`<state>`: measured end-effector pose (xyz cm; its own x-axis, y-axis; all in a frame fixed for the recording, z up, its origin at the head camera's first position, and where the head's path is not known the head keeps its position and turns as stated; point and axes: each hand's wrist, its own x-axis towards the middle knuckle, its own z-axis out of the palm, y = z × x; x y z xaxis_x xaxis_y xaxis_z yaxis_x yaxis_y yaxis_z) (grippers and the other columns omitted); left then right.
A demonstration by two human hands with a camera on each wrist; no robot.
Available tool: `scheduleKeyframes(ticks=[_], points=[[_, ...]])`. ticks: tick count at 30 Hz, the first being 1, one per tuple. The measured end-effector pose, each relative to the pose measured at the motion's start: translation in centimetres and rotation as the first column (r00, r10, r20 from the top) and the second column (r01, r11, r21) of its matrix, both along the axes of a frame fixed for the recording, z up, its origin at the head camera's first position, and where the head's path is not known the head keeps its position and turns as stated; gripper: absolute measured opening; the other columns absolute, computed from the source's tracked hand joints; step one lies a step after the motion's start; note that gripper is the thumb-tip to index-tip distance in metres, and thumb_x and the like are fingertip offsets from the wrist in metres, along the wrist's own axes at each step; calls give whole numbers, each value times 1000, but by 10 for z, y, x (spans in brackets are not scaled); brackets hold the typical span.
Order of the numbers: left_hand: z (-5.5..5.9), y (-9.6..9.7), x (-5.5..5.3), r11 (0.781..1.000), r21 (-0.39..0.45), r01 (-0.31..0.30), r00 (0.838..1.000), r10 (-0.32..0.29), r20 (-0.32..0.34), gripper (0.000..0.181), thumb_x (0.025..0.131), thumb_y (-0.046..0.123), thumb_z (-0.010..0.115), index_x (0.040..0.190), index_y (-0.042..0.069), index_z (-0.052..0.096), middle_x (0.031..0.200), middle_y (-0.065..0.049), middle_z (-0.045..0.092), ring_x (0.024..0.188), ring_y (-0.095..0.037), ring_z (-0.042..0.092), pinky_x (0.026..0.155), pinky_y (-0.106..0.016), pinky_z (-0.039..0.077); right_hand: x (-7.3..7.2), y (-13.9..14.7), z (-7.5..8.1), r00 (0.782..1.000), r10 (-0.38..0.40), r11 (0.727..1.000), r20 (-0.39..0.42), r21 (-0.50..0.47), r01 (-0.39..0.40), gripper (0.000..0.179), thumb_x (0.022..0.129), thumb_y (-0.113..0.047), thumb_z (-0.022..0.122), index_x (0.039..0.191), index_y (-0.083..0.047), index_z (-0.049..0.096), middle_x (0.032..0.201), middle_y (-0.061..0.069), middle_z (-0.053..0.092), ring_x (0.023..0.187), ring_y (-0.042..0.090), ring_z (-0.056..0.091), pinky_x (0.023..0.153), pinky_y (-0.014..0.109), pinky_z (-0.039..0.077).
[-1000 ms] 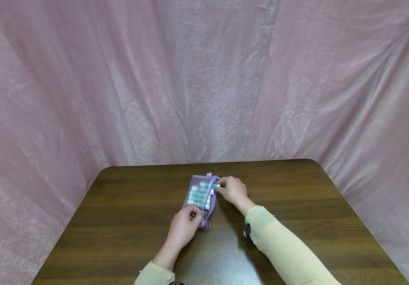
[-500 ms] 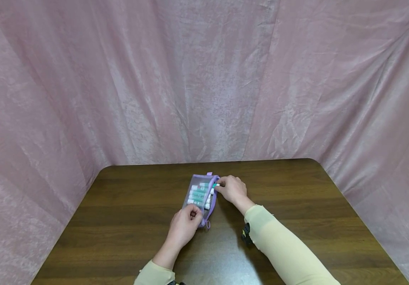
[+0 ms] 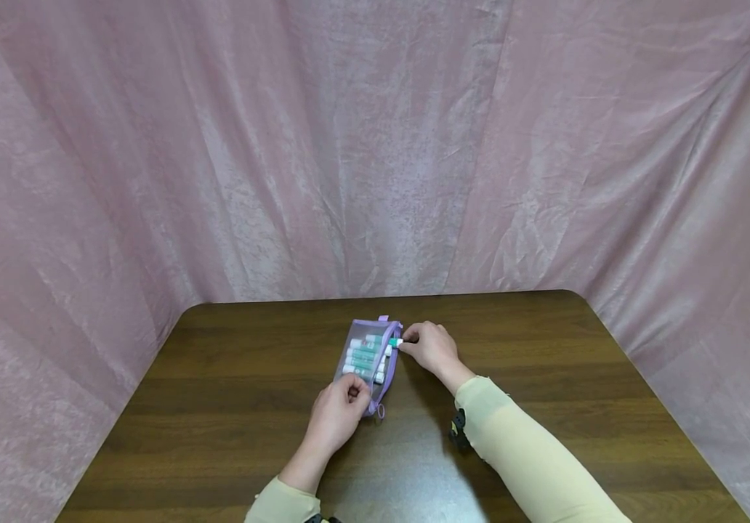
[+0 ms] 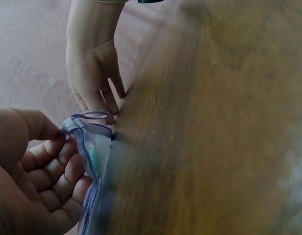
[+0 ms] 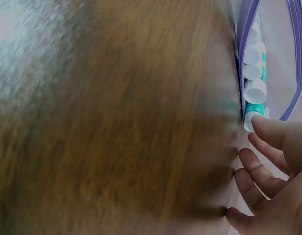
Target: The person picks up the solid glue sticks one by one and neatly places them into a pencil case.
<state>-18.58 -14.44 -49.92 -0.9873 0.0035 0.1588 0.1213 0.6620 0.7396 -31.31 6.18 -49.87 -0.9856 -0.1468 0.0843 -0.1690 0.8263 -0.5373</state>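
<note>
A purple-edged mesh zip pouch (image 3: 360, 334) lies on the table, its zip side open toward the right. Through the mesh show several small white tubes with green labels (image 3: 363, 358), lying side by side. My left hand (image 3: 341, 412) pinches the pouch's near corner between thumb and fingers, beside the zip's ring pull (image 4: 92, 115). At the far end of the opening, one tube (image 5: 255, 110) pokes its white end out. My right hand (image 3: 432, 349) has its thumb tip at that end, the fingers loosely bent and spread beside it, other fingertips near the tabletop.
The brown wood-grain table (image 3: 251, 363) has rounded far corners. Pink velvety curtains (image 3: 375, 145) hang behind it and along both sides. A small purple tab (image 3: 384, 318) sticks out from the pouch's far edge.
The far tube has slid left, further into the pouch. My right hand first pinched its end, then followed inward, and has now drawn slightly right. The left hand stays at the pouch corner.
</note>
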Motion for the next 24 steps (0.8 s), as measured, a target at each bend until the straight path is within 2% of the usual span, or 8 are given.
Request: scheduleKeyframes(ticks=[6, 24], points=[[0, 0, 0, 1000, -6, -1, 1000, 1, -1, 9, 91, 23, 66, 83, 23, 64, 72, 13, 58, 64, -8, 52, 63, -30, 44, 0, -2, 0, 1000, -1, 1000, -5, -4, 1, 20, 88, -35, 78, 102, -21, 77, 101, -3, 70, 101, 26, 59, 84, 46, 46], [0, 0, 0, 1000, -5, 2, 1000, -2, -14, 9, 91, 23, 66, 82, 23, 64, 73, 13, 59, 66, -8, 53, 64, -30, 44, 3, -10, -2, 999, -6, 999, -41, -36, 5, 19, 89, -32, 77, 106, -23, 79, 104, -3, 71, 105, 28, 59, 92, 52, 41]])
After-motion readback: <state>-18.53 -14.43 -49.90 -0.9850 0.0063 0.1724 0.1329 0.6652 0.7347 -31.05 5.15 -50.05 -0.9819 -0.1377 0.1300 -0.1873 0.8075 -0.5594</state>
